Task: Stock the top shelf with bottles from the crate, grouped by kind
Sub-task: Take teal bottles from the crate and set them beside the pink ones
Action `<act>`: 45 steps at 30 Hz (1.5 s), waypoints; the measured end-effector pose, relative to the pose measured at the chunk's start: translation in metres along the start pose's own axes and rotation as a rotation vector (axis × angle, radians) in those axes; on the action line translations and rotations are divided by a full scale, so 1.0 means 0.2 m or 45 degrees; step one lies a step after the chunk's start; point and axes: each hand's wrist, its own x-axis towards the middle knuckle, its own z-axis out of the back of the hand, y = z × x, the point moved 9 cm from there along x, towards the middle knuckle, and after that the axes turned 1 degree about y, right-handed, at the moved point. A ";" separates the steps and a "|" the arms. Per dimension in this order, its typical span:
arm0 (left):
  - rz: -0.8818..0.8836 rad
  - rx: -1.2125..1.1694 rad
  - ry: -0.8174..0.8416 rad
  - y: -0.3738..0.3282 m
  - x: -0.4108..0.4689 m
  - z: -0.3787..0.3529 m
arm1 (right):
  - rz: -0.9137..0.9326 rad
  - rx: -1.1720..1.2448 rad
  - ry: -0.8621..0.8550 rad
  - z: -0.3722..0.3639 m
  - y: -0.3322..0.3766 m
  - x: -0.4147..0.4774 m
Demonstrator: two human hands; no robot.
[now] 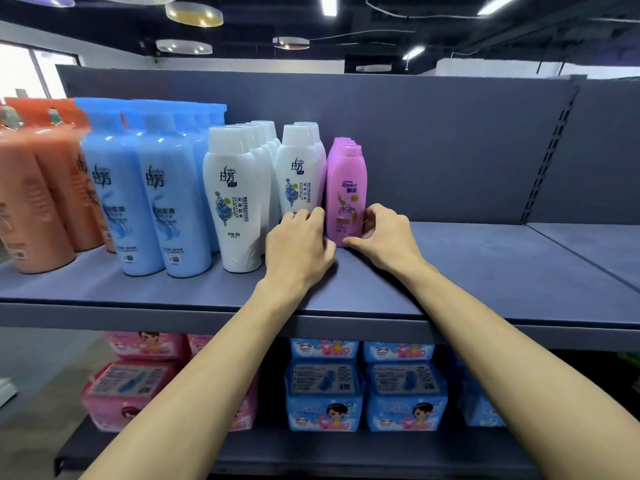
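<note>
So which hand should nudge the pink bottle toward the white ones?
The right hand, probably: it grips the pink bottle from the open side; the left hand sits by the white bottles.

We note bright, even light from ceiling strips (328, 4); window (17, 71) at left blows out; frame edges bow, orange bottles (34, 202) blur.

Single head-worn wide-angle view, facing the top shelf (485, 271) squarely from close by, pitched slightly downward; ceiling lights (327, 3) bound the frame above, lower-shelf packs (322, 393) below.
</note>
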 end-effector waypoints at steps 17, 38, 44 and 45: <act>0.007 -0.077 0.003 0.00 -0.01 0.04 | -0.013 -0.261 -0.069 0.07 0.06 -0.10; -0.320 -0.471 0.211 -0.28 -1.04 0.03 | 0.093 -0.270 0.198 0.04 -0.13 -1.19; -0.251 -0.498 0.357 -0.28 -1.25 -0.16 | 0.047 -0.344 0.241 -0.09 -0.30 -1.32; -0.237 -0.512 0.384 -0.28 -1.29 -0.20 | 0.027 -0.350 0.272 -0.14 -0.35 -1.35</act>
